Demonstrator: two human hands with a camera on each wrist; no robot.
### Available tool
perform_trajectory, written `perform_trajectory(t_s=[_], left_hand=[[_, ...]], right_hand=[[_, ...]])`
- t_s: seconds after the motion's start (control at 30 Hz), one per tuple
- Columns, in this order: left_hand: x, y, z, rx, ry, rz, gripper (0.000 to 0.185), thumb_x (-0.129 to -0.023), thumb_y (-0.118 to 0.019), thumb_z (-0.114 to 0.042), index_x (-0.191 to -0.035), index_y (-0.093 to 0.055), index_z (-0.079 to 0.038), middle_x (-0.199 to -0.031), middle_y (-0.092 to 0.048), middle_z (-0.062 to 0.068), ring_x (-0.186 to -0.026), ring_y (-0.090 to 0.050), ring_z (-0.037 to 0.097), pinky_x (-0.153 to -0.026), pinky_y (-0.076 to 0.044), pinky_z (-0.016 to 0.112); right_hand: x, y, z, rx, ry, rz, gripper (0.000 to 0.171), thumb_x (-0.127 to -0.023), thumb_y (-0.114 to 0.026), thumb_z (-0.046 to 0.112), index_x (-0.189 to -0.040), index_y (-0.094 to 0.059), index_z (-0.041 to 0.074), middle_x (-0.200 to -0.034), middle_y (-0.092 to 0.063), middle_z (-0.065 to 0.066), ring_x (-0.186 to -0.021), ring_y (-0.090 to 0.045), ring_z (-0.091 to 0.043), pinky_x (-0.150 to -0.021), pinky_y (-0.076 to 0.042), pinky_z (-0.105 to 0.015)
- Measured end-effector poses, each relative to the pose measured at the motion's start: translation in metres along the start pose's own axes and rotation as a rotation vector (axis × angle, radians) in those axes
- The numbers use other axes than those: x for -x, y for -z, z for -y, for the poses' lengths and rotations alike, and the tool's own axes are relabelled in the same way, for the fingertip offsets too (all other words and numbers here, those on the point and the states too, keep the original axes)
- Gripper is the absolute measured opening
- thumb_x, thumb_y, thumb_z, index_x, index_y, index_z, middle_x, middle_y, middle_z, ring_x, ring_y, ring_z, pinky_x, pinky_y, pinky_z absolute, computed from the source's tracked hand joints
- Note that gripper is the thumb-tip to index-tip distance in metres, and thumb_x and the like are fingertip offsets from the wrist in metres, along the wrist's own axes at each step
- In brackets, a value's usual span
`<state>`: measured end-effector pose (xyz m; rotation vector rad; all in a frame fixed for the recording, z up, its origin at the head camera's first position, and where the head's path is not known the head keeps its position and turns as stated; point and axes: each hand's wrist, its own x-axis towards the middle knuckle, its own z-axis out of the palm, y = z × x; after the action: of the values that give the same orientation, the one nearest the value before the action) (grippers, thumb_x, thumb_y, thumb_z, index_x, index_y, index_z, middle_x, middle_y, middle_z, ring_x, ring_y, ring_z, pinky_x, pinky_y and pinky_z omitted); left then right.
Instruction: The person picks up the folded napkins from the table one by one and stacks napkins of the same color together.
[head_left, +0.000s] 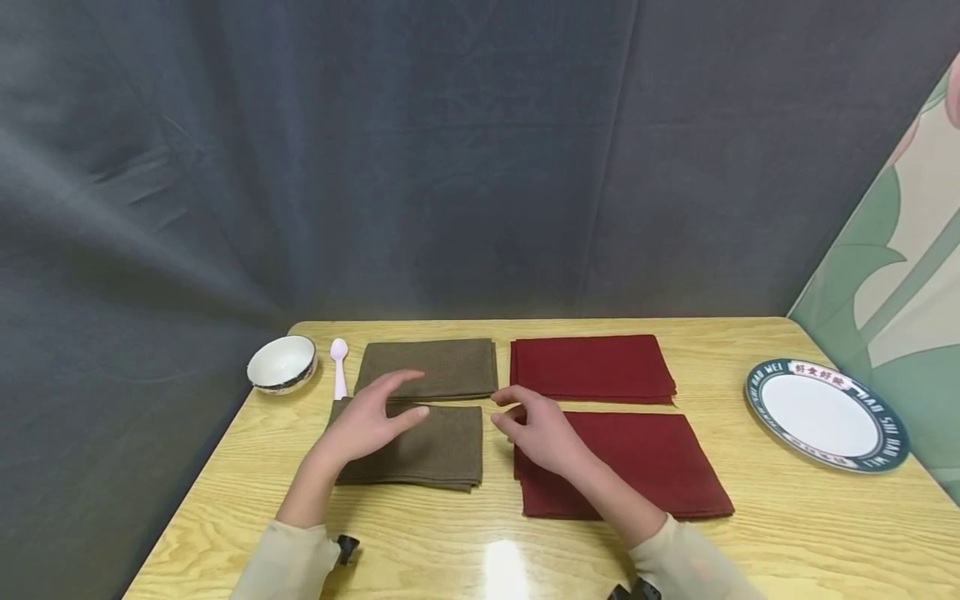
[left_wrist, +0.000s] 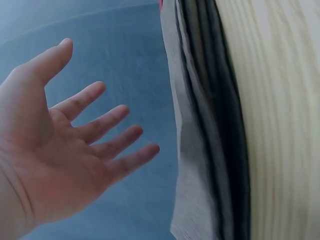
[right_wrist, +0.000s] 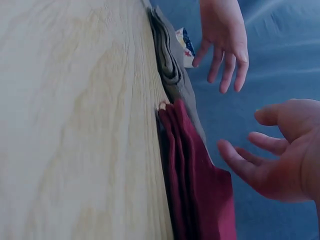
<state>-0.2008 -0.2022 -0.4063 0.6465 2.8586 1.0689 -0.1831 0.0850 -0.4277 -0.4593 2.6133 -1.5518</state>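
My left hand (head_left: 367, 425) hovers over the near brown folded cloth (head_left: 442, 450). In the left wrist view its fingers are spread, the palm holds nothing, and the cloth's layered edge (left_wrist: 200, 150) lies apart from it. Close to the left corner of the near red folded cloth (head_left: 660, 467) hangs my right hand (head_left: 543, 429), fingers loosely bent around nothing. The right wrist view shows a gap between this hand (right_wrist: 280, 160) and the red cloth (right_wrist: 210, 200). Behind these lie a far brown cloth (head_left: 431, 367) and a far red cloth (head_left: 592, 367), both folded flat.
A white bowl (head_left: 281, 363) with a dark patterned outside stands at the table's left edge. Beside it lies a pale pink spoon (head_left: 340, 367), its handle end meeting the near brown cloth. To the right is an oval plate (head_left: 821, 414) with a green lettered rim. Dark curtain (head_left: 465, 167) hangs behind.
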Motion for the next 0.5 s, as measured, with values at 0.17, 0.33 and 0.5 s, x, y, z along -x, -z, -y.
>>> perform_trajectory(t_s=[0.17, 0.33, 0.5], left_hand=[[0.004, 0.004, 0.013, 0.03, 0.018, -0.014, 0.061, -0.098, -0.066, -0.045, -0.149, -0.051, -0.014, -0.151, -0.048, 0.011, -0.138, -0.044, 0.038, -0.105, -0.04, 0.061], [0.01, 0.009, 0.026, 0.068, 0.026, -0.036, 0.058, -0.099, -0.066, -0.041, -0.146, -0.053, -0.01, -0.148, -0.051, 0.013, -0.136, -0.046, 0.04, -0.103, -0.042, 0.061], [0.021, 0.018, 0.037, 0.087, 0.05, -0.061, 0.055, -0.099, -0.068, -0.035, -0.144, -0.054, -0.006, -0.146, -0.053, 0.014, -0.136, -0.046, 0.04, -0.103, -0.042, 0.061]], right_hand=[[-0.002, -0.009, -0.001, -0.119, -0.075, 0.077, 0.034, -0.099, -0.067, 0.013, -0.131, -0.061, 0.002, -0.128, -0.063, -0.014, -0.094, -0.07, -0.021, -0.069, -0.059, -0.036], [-0.003, -0.014, -0.001, -0.148, -0.119, 0.146, 0.041, -0.099, -0.067, 0.012, -0.137, -0.057, 0.001, -0.135, -0.058, -0.018, -0.094, -0.07, -0.023, -0.071, -0.059, -0.037], [-0.003, -0.02, -0.002, -0.174, -0.148, 0.194, 0.046, -0.098, -0.066, 0.009, -0.142, -0.052, 0.003, -0.133, -0.056, -0.021, -0.088, -0.07, -0.024, -0.066, -0.057, -0.038]])
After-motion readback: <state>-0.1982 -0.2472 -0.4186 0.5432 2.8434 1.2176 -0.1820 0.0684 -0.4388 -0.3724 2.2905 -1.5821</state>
